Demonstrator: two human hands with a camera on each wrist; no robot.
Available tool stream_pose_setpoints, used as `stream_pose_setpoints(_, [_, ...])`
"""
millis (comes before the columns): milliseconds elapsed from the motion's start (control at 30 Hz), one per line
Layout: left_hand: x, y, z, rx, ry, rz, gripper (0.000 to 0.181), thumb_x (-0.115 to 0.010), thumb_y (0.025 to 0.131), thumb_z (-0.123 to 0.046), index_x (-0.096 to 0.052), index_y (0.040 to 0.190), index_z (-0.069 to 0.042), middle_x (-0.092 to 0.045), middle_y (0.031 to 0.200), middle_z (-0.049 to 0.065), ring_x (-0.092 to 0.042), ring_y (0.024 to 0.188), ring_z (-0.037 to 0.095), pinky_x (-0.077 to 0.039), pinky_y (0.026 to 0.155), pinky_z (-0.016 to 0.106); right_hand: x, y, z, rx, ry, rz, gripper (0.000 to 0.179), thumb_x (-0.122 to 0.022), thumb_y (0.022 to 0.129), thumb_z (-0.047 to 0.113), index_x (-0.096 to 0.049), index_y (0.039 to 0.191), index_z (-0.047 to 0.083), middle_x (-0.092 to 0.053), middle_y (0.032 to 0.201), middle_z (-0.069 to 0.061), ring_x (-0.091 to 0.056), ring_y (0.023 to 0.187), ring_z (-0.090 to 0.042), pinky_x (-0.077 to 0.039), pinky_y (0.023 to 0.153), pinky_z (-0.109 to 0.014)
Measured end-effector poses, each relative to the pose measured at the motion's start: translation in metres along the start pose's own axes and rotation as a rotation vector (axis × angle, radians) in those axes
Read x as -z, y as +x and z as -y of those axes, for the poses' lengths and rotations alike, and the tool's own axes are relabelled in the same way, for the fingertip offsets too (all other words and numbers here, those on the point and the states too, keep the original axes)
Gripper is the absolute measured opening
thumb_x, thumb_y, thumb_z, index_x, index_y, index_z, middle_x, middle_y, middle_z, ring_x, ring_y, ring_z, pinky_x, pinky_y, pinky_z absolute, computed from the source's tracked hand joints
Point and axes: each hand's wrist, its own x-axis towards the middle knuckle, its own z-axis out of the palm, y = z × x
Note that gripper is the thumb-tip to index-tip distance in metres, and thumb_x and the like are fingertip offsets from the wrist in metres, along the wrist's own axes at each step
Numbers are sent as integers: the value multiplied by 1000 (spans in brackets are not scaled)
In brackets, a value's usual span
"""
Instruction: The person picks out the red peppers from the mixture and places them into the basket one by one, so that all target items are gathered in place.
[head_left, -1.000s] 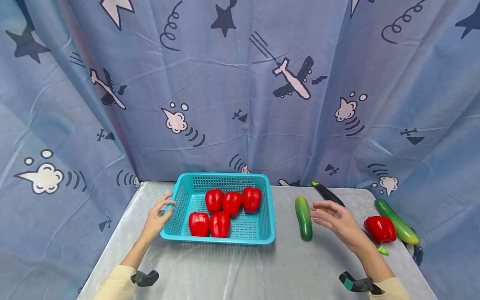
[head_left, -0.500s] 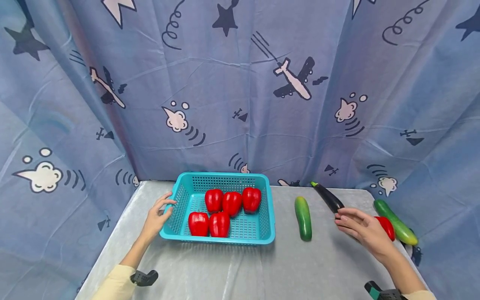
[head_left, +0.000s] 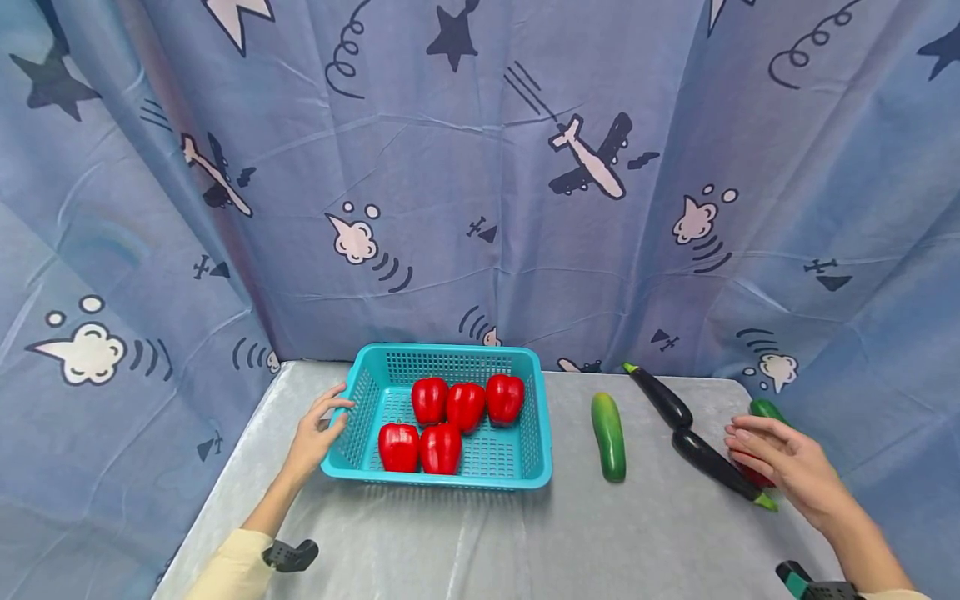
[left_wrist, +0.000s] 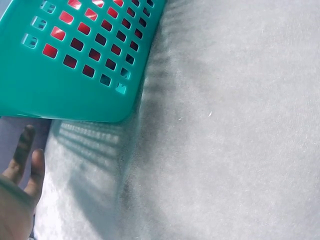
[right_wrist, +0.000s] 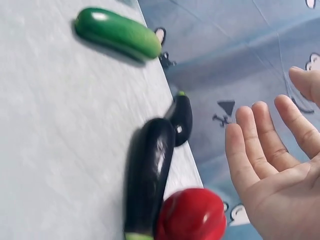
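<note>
My left hand point(head_left: 311, 437) is at the left rim of a turquoise plastic basket point(head_left: 450, 481), its fingers extended and spread. In the left wrist view, fingers point(left_wrist: 36, 172) show just below the basket's corner. Several red bell peppers point(head_left: 465, 407) sit inside the basket. On the right, my right hand point(head_left: 787, 471) hovers with fingers straight and nothing in them, partly covering another red bell pepper point(right_wrist: 192, 215). Beside that pepper lies a dark eggplant point(head_left: 712, 464), end to end with a second eggplant point(head_left: 660, 398).
A green cucumber point(head_left: 608, 437) lies between the basket and the eggplants. Another cucumber point(head_left: 767, 409) shows behind my right hand at the table's right edge. A blue patterned curtain point(head_left: 420, 167) hangs behind and around the grey-covered table point(head_left: 585, 542).
My right hand has moved rightward from beside the middle cucumber, past the eggplants, to over the bell pepper on the right. The left hand and the basket have stayed in place.
</note>
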Motion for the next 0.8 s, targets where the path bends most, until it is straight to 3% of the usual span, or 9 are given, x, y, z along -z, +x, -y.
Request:
stream_pose_setpoints(233, [0, -1, 1, 15, 9, 1, 20, -58, 98, 10, -64, 117, 14, -39, 150, 33, -34, 139, 50, -43, 91, 32, 22, 2, -4, 8, -104, -151, 24, -62, 101, 2, -71, 113, 21, -72, 106, 10, -70, 93, -5, -56, 76, -26])
stream_pose_setpoints(367, [0, -1, 1, 19, 12, -1, 20, -58, 98, 9, -63, 117, 14, -39, 150, 33, -34, 139, 50, -42, 92, 39, 30, 3, -10, 11, -355, -296, 19, -71, 98, 16, -68, 115, 23, -66, 100, 22, -65, 88, 7, -53, 71, -17])
stream_pose_setpoints(433, [0, -1, 1, 17, 10, -4, 20, -58, 98, 9, -64, 117, 14, -40, 150, 33, -34, 139, 50, -43, 92, 37, 32, 4, -13, -6, -509, -363, 28, -74, 96, 27, -66, 121, 19, -62, 100, 25, -59, 87, 12, -50, 69, -12])
stream_pose_setpoints(533, [0, -1, 1, 12, 6, -2, 20, -58, 98, 10, -63, 117, 14, -39, 150, 34, -34, 138, 50, -43, 90, 28, 34, 5, -19, -33, -649, -422, 52, -75, 94, 37, -60, 132, 5, -63, 110, 12, -53, 91, 13, -47, 68, -9])
stream_pose_setpoints(600, [0, -1, 0, 8, 2, 0, 20, -58, 98, 10, -63, 117, 14, -39, 150, 34, -34, 138, 51, -42, 88, 23, 34, 6, -23, -53, -722, -448, 64, -74, 94, 41, -54, 138, -1, -61, 122, -6, -54, 96, 5, -45, 67, -8])
stream_pose_setpoints(700, [0, -1, 0, 2, -3, 2, 20, -58, 99, 10, -63, 117, 14, -39, 150, 34, -34, 139, 51, -41, 88, 20, 34, 8, -28, -100, -790, -477, 73, -72, 94, 46, -48, 144, -2, -48, 140, -28, -53, 113, -21, -42, 68, -10])
stream_pose_setpoints(800, [0, -1, 0, 0, -10, -1, 20, -58, 99, 10, -63, 117, 15, -39, 150, 34, -34, 139, 51, -41, 88, 18, 33, 9, -31, -139, -808, -500, 80, -71, 94, 48, -42, 149, -3, -40, 147, -32, -40, 124, -45, -40, 69, -18])
